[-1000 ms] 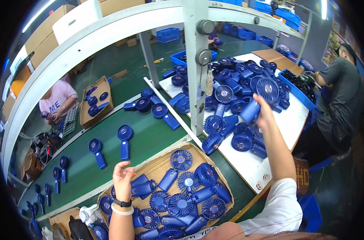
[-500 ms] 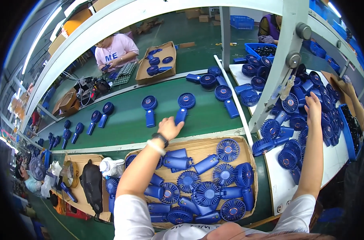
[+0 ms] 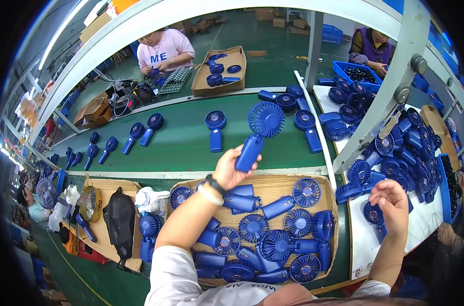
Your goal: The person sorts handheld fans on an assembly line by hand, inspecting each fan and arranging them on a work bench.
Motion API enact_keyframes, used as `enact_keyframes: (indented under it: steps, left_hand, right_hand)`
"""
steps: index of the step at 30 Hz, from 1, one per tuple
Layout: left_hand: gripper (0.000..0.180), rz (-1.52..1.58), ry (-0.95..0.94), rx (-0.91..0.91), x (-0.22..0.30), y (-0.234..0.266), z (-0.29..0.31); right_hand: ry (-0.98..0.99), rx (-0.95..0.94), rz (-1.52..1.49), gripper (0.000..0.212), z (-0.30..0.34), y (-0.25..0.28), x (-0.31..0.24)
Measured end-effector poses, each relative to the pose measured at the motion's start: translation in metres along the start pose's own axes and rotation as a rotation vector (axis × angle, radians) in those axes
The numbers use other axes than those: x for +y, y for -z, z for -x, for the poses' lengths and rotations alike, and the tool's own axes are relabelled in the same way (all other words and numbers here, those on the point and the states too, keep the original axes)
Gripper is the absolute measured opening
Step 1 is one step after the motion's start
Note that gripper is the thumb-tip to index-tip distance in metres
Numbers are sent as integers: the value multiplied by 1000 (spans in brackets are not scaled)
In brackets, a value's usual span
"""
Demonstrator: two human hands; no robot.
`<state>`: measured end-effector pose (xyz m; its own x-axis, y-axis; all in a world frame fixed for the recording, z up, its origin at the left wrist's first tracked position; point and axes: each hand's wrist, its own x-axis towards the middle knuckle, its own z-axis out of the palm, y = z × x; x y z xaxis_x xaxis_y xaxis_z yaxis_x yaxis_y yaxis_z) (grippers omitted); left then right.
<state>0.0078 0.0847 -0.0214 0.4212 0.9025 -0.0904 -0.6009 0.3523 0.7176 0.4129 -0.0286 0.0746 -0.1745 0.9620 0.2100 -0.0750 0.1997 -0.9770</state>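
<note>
A blue handheld fan (image 3: 266,120) is in my left hand (image 3: 231,171), fingers closed around its handle. It is raised above the green conveyor belt (image 3: 186,155), its round head tilted up and away from me. My right hand (image 3: 393,206) is loosely curled over the white table (image 3: 363,250) and nothing shows in it. Just beside its fingers lies another blue fan (image 3: 372,213). Several more fans lie in a cardboard tray (image 3: 271,184) directly in front of me.
A large heap of blue fans (image 3: 415,140) covers the white table at right. A grey metal post (image 3: 380,97) and a white rail (image 3: 313,122) stand between belt and table. Left of the tray is a black bag (image 3: 121,222). Two people sit across the belt.
My left hand has picked a fan up off the belt and lifted it. My right hand has drawn back from the heap toward me, its fingers curling. The view has shifted slightly.
</note>
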Motion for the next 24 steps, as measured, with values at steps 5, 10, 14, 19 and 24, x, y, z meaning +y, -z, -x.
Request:
enact_keyframes:
  steps: [5,10,14,19,24]
  left_hand:
    - [58,271,18,-82,-8,-20,68]
    - [53,239,-82,-3,-7,-15,102]
    - [54,-101,-223,86,-7,-8,118]
    - [51,-364,-304,209,-40,5,95]
    - [46,-212,-382,159,-47,17,91]
  right_hand:
    - [-100,-106,-23,28,-19,-35,9]
    - [-124,-341,-101,29,-44,-88,17]
    - [-151,-481,-156,29,-65,-139,32]
    - [-244,-456,36,26,-117,-173,79]
    - [-188,-457,272,24,-189,-221,155]
